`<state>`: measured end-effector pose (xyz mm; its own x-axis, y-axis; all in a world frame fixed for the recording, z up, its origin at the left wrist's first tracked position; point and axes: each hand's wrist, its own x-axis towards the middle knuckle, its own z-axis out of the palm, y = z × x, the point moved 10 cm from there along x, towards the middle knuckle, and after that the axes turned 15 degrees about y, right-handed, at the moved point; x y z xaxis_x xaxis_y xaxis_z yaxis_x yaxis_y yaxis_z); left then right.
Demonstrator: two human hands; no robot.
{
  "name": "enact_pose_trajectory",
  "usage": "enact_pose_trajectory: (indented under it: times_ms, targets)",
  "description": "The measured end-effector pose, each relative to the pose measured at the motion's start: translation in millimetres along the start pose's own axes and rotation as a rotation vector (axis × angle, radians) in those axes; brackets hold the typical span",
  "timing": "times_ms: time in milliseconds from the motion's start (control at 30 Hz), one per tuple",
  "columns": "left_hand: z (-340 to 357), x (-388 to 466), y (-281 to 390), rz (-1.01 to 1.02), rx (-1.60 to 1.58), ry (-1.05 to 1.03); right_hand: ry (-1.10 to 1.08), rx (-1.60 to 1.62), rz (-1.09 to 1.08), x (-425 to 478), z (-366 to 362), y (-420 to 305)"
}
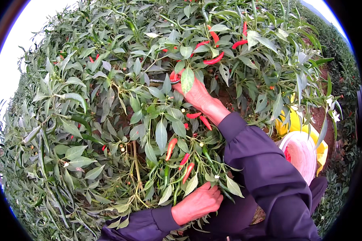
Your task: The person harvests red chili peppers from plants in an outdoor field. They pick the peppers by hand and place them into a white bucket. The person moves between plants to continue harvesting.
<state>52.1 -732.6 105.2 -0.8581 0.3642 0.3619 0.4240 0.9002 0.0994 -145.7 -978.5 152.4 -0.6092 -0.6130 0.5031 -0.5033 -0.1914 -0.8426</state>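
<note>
My right hand (197,94) reaches deep into a chili pepper plant, with leaves across its fingers. Bright red shows at its fingertips, beside a dark green chili (164,81); whether it grips anything is hidden. Lower down, my left hand (199,201) curls at the edge of a low branch. Its fingertips are tucked out of sight, so I cannot tell what it holds. A green chili (225,189) hangs beside it. Just above the left hand hang red chilies (188,173), and two more red chilies (205,122) lie below my right wrist.
More red chilies (214,59) hang among the upper leaves. At the right, partly behind my right sleeve, stands a pale round container (301,153) with some red inside and yellow material (321,150) around it. Long green chilies (42,150) hang on the left.
</note>
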Motion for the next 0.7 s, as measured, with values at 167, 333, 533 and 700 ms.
enact_pose_trajectory:
  times_ms: [167,333,533,700]
  targets:
    - [-5,5,-4,-0.021,-0.097,0.023,-0.159,-0.181,0.113,-5,-7,-5]
    - [-46,13,-32,-0.239,-0.176,0.35,-0.107,0.478,0.786,-53,-62,19]
    - [-64,9,-58,-0.511,-0.248,0.549,0.229,1.061,0.904,-136,-118,-33]
    - [-71,9,-64,-0.57,-0.306,0.716,0.316,1.104,0.788,-190,-108,-62]
